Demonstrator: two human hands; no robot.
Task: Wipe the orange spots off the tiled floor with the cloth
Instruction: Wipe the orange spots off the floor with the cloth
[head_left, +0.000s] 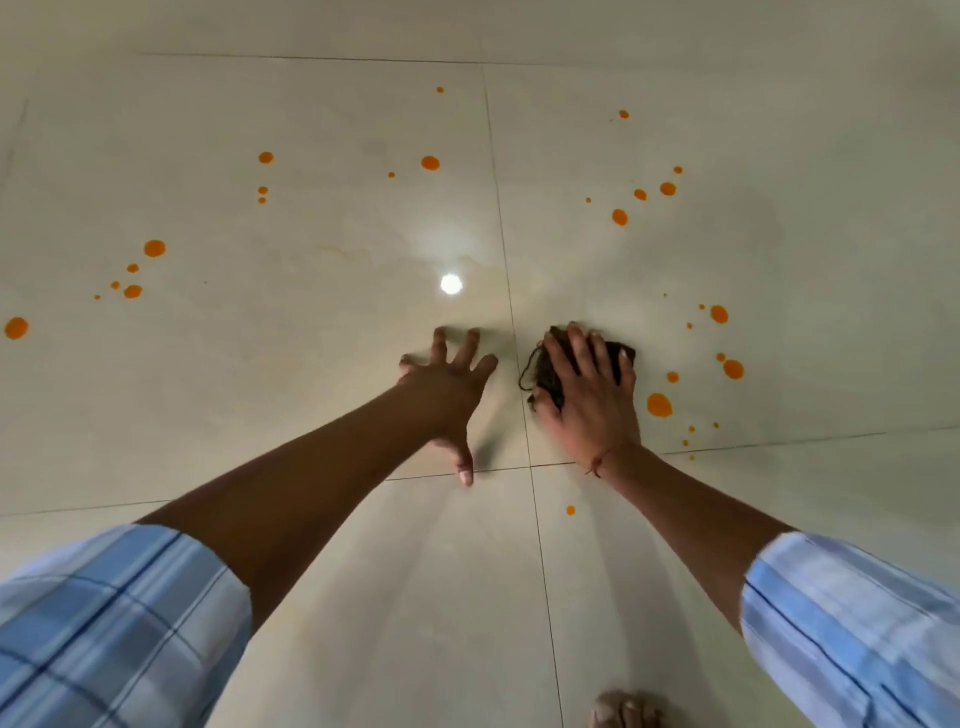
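Several orange spots dot the glossy cream tiled floor (311, 364). One large orange spot (659, 405) lies just right of my right hand, with more spots (733, 368) further right, others at the far right (619, 216), and a group at the left (154, 248). My right hand (587, 395) presses flat on a dark crumpled cloth (550, 371), fingers spread over it. My left hand (447, 384) rests flat on the bare tile beside it, fingers spread, holding nothing.
Thin grout lines (506, 291) cross the floor between the two hands. A ceiling light's reflection (451, 283) glares just beyond my left hand. A bare foot (626, 711) shows at the bottom edge. Blue checked sleeves cover both upper forearms.
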